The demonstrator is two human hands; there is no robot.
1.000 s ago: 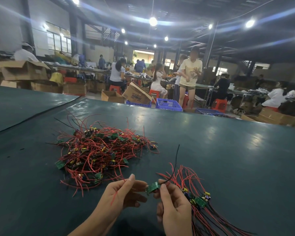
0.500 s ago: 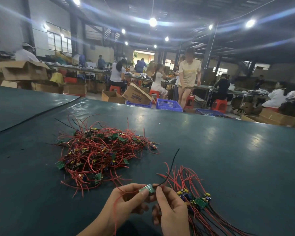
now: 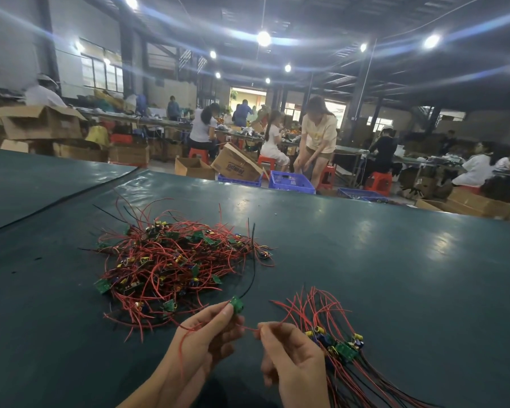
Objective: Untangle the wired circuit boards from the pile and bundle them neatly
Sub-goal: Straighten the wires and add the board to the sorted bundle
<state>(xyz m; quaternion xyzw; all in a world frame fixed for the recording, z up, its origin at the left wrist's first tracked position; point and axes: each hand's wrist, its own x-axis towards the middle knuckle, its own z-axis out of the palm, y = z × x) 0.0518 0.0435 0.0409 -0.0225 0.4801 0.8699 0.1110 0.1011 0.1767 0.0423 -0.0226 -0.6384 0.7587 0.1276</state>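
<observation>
Left hand (image 3: 206,331) pinches a green board (image 3: 236,305). Right hand (image 3: 289,351) pinches a red wire (image 3: 249,328). Messy pile (image 3: 171,260) sits behind, bundle (image 3: 343,347) beside.

Blue crate (image 3: 290,182), cardboard box (image 3: 236,166), red stool (image 3: 380,181) (workers (image 3: 320,134) in bkgd) beyond green tbl (image 3: 365,275)
</observation>
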